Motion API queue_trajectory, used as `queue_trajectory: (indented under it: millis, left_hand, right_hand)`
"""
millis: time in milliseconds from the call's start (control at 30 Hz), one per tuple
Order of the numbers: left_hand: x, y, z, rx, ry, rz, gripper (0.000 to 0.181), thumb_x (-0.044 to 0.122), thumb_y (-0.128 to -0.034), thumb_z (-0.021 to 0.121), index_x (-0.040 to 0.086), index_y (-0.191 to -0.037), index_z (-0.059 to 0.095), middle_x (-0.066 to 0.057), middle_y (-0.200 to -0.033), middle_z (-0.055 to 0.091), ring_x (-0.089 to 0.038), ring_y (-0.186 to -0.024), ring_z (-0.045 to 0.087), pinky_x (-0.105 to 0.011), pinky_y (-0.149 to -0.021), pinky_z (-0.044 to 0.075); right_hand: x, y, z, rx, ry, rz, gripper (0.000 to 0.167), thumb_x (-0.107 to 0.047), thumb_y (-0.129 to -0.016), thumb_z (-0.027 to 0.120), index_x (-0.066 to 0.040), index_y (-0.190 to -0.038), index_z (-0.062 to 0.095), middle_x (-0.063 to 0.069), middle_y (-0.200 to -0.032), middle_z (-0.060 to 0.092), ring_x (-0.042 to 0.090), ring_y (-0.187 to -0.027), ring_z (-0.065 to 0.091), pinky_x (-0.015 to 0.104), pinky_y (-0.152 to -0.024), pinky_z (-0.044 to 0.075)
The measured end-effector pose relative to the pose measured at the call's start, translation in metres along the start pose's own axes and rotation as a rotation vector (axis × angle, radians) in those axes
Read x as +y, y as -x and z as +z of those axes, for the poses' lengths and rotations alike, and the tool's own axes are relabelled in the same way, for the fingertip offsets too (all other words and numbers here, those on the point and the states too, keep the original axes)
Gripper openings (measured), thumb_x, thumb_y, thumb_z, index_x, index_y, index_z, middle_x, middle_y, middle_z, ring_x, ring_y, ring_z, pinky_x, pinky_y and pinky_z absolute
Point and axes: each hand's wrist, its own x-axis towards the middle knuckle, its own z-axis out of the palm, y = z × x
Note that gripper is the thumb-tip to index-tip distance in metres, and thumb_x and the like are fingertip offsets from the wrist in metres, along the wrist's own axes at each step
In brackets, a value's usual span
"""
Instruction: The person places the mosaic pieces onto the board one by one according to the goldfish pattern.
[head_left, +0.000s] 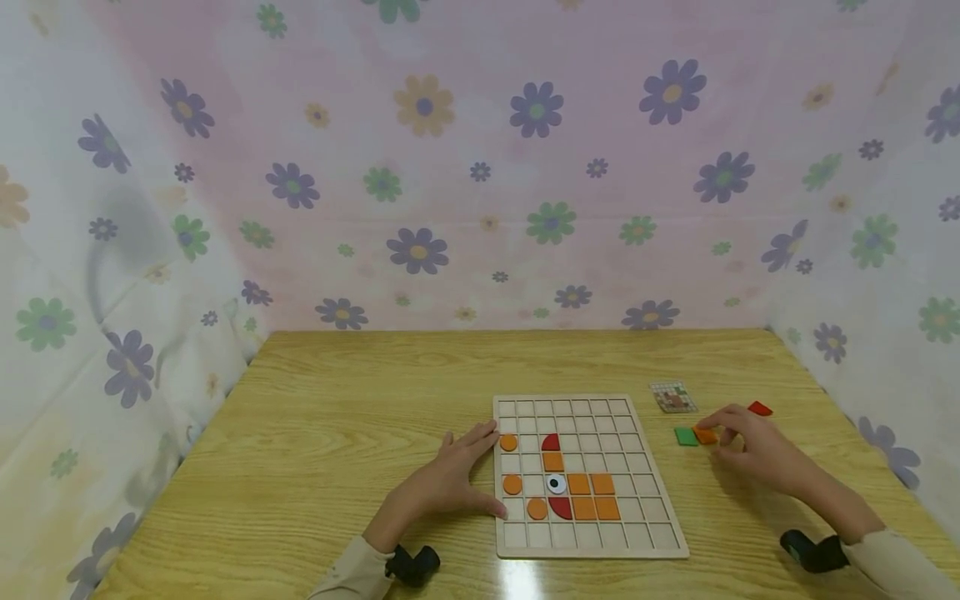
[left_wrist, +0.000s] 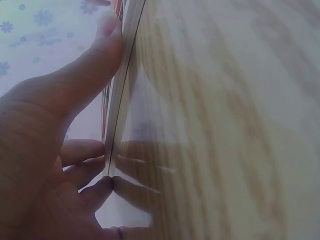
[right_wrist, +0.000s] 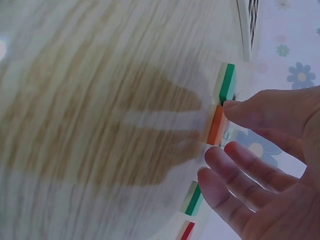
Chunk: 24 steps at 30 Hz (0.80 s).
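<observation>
A wooden grid board holds orange circles, orange squares, red quarter-rounds and a white eye piece. My left hand rests at its left edge, thumb near the lower corner and fingers spread farther up; in the left wrist view the thumb lies along the board's edge. To the right of the board, my right hand pinches an orange square tile at the table, beside a green square tile. In the right wrist view, digits stand at both ends of the orange tile.
A small pattern card lies behind the green tile. A red piece sits beyond my right hand. Another green piece shows in the right wrist view. Flowered cloth hangs behind the wooden table.
</observation>
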Motion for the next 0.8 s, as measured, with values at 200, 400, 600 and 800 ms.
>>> queue_trajectory:
  millis: [200, 400, 600, 800]
  left_hand:
    - [-0.0014, -0.0011, 0.0006, -0.004, 0.001, 0.0, 0.106, 0.056, -0.0693, 0.076, 0.006, -0.15, 0.027, -0.004, -0.157, 0.016, -0.023, -0.143, 0.014, -0.058, -0.111, 0.003]
    - [-0.0021, -0.0006, 0.0003, -0.005, 0.006, -0.001, 0.107, 0.056, -0.0694, 0.076, 0.007, -0.15, 0.026, -0.004, -0.157, 0.015, -0.022, -0.143, 0.014, -0.057, -0.112, 0.002]
    - [-0.0017, -0.0005, -0.0001, -0.003, 0.007, 0.0, 0.107, 0.057, -0.0694, 0.076, 0.007, -0.15, 0.026, -0.003, -0.157, 0.016, -0.022, -0.143, 0.014, -0.057, -0.112, 0.002]
    - [-0.0017, -0.0006, 0.0006, -0.005, 0.008, -0.001, 0.107, 0.056, -0.0693, 0.076, 0.007, -0.15, 0.026, -0.004, -0.157, 0.017, -0.023, -0.143, 0.014, -0.057, -0.112, 0.002]
  right_hand:
    - [0.0018, -0.0037, 0.0026, -0.032, 0.014, 0.05, 0.028, 0.007, -0.073, 0.074, 0.0, -0.1, 0.067, 0.004, -0.092, 0.055, 0.002, -0.069, 0.048, 0.023, -0.052, 0.042]
    - [0.002, -0.0077, 0.0035, -0.012, 0.033, 0.038, 0.026, 0.009, -0.07, 0.076, -0.002, -0.093, 0.069, 0.003, -0.088, 0.057, 0.004, -0.066, 0.05, 0.023, -0.051, 0.045]
    - [0.0029, -0.0089, 0.0046, -0.015, 0.023, 0.036, 0.027, 0.012, -0.07, 0.073, -0.002, -0.092, 0.068, 0.005, -0.09, 0.06, 0.005, -0.065, 0.052, 0.022, -0.052, 0.047]
    - [0.0028, -0.0095, 0.0035, -0.051, -0.016, 0.062, 0.025, 0.014, -0.071, 0.068, -0.003, -0.089, 0.068, 0.005, -0.087, 0.063, 0.005, -0.065, 0.056, 0.023, -0.052, 0.047]
